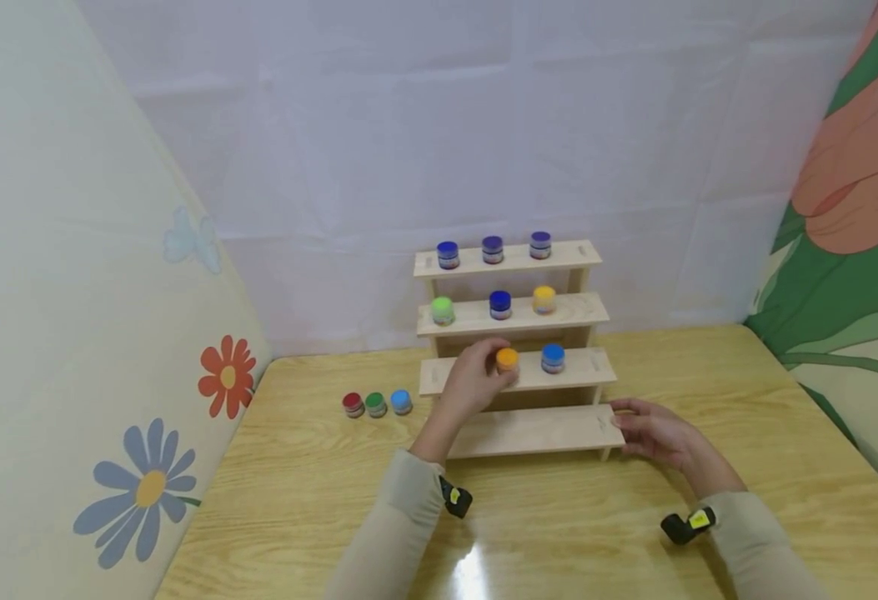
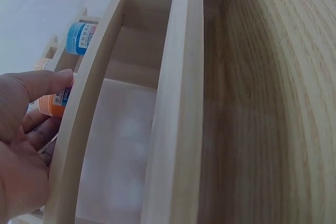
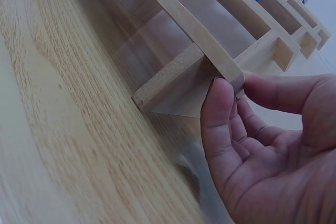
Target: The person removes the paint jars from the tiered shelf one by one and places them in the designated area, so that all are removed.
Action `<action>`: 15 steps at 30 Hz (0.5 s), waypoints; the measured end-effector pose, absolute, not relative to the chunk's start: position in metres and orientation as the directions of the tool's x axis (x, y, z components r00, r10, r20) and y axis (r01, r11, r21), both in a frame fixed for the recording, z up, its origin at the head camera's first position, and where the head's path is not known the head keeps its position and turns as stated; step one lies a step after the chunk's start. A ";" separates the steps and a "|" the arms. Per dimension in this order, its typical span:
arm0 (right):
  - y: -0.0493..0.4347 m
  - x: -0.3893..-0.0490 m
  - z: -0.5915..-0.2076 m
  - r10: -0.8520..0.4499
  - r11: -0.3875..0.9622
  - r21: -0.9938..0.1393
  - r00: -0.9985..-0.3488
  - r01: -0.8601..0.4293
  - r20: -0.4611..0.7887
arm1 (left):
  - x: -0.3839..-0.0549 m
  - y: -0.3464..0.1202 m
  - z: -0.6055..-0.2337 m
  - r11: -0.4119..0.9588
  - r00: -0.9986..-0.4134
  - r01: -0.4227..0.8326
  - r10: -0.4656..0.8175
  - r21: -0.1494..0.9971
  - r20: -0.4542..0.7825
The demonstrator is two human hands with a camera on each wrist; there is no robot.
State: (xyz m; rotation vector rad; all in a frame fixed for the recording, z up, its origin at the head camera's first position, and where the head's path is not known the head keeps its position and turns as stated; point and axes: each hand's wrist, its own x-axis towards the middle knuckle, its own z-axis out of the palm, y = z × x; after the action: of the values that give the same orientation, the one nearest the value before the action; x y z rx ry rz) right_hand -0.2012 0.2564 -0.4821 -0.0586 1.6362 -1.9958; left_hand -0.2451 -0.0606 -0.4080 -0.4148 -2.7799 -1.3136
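Note:
My left hand (image 1: 473, 382) grips a small orange-lidded paint jar (image 1: 508, 359) at the second-lowest shelf of a stepped wooden stand (image 1: 529, 432). In the left wrist view the thumb lies against the side of that orange jar (image 2: 52, 103), with the fingers on its other side. A blue paint jar (image 1: 553, 358) stands to its right on the same shelf. My right hand (image 1: 654, 433) pinches the right end of the lowest shelf (image 3: 223, 66) between thumb and fingers. Whether the orange jar's base touches the shelf is hidden.
Light green (image 1: 442, 311), dark blue (image 1: 500, 305) and yellow (image 1: 544, 300) jars stand one shelf higher. On the top shelf are three blue to purple jars (image 1: 493, 249). Left of the stand, red (image 1: 353, 405), green (image 1: 375, 405) and light blue (image 1: 401, 402) jars sit on the wooden table (image 1: 296, 500).

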 end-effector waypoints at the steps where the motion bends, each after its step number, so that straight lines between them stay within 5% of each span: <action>1: 0.256 -0.201 -0.482 -0.436 -0.106 -0.917 -0.847 0.385 -0.305 | -0.245 -0.060 -0.408 0.606 -0.962 0.261 0.223 0.751 0.154; 15: 0.256 -0.200 -0.479 -0.437 -0.107 -0.913 -0.843 0.394 -0.312 | -0.229 -0.075 -0.402 0.471 -0.936 0.348 0.221 0.811 0.273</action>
State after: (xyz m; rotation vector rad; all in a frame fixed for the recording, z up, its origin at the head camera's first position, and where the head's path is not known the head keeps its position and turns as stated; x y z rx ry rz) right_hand -0.2004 0.2559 -0.4792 -0.0481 1.6276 -1.9951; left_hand -0.2291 -0.0753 -0.4024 -0.5013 -2.5804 -1.4681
